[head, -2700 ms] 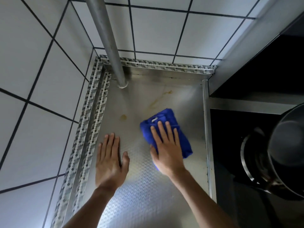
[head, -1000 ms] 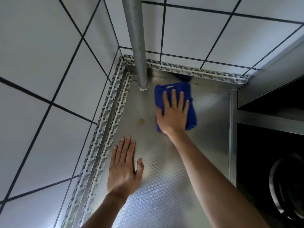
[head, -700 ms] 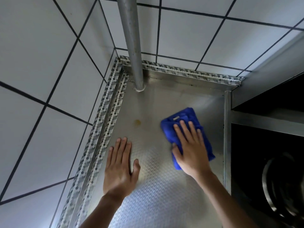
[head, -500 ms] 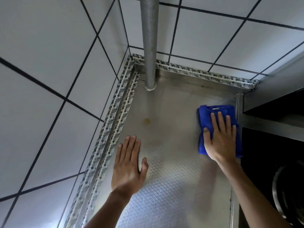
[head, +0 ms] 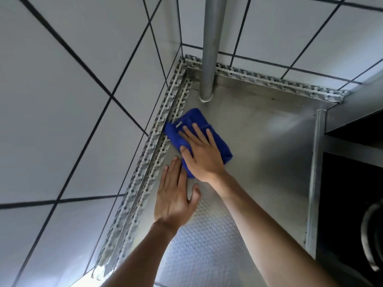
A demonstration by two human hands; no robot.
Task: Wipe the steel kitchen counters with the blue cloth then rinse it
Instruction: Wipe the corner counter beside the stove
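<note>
On the left stands the tiled wall [head: 83,100], and where it meets the steel desk [head: 259,154] runs a dotted metal trim strip [head: 149,158]. That strip is the hard left edge of the working surface, so anything pushed that way stops against it.

The left hand [head: 176,199] lies flat on the desk just beside the strip, fingers straight and together, thumb out to the side. Its grip is wide and holds nothing; it probably serves as a brace while the person leans in toward the corner.

Just beyond its fingertips is the blue cloth [head: 221,150], folded into a thick pad and jammed with its far left corner against the trim. The right hand [head: 202,151] presses down on it with spread, straight fingers, a wide, flat grip rather than a pinch, which suits scrubbing since it spreads pressure over the whole pad. The right forearm crosses over toward the left, so the two hands nearly touch.

Behind the cloth, a grey pipe [head: 209,48] comes down into the desk near the back corner; the cloth has to work around its base. To the right the steel is open up to a raised rail [head: 315,172], past which sits a dark stove area [head: 352,204]. Wiping appears under way; rinsing is not yet begun.
</note>
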